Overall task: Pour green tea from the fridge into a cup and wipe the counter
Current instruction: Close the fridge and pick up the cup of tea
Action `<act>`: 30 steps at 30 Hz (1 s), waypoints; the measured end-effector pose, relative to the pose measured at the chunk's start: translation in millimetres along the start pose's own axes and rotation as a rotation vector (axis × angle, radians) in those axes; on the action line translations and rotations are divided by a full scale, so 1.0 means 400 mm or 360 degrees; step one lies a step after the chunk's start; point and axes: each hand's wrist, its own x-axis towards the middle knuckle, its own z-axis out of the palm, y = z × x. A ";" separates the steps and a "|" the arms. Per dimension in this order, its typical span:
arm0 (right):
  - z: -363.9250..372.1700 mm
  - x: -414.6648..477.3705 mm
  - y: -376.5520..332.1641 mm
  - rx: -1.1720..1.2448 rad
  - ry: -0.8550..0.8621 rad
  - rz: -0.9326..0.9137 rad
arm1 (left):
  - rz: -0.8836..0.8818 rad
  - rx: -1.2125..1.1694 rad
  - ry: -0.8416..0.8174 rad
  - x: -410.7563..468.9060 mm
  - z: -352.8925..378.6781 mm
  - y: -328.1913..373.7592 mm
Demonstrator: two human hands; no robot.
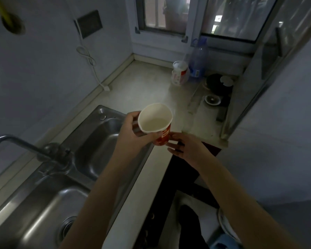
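Observation:
A red paper cup (155, 121) with a white inside is held above the counter's front edge, next to the sink. Its rim is squeezed out of round and nothing shows inside it. My left hand (133, 135) grips the cup round its side, thumb near the rim. My right hand (185, 147) is just right of the cup's base with straight fingers, the fingertips at or near the base. The beige counter (142, 87) runs back to the window. No tea bottle and no cloth are in view.
A double steel sink (97, 141) with a tap (25, 146) lies to the left. At the back stand a stack of paper cups (179, 72) and a blue plastic bottle (198, 60). A dark pot (217, 83) sits on the stove at the right.

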 end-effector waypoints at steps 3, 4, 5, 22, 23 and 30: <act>-0.015 0.076 -0.052 -0.0045 -0.0014 0.0016 | -0.0047 0.0010 -0.0009 0.081 0.024 -0.005; -0.020 0.102 -0.073 -0.0071 -0.0020 0.0022 | -0.0058 0.0012 0.0005 0.110 0.035 -0.006; -0.024 0.128 -0.094 -0.0088 -0.0026 0.0026 | -0.0067 0.0015 0.0022 0.138 0.047 -0.005; -0.046 0.548 -0.279 -0.0289 -0.0054 0.0208 | -0.0232 0.0313 0.0226 0.528 0.189 -0.139; -0.047 0.566 -0.279 -0.0308 -0.0051 0.0216 | -0.0263 0.0372 0.0252 0.538 0.196 -0.146; -0.040 0.663 -0.276 -0.0474 0.0028 0.0254 | -0.0372 0.0586 0.0335 0.595 0.242 -0.194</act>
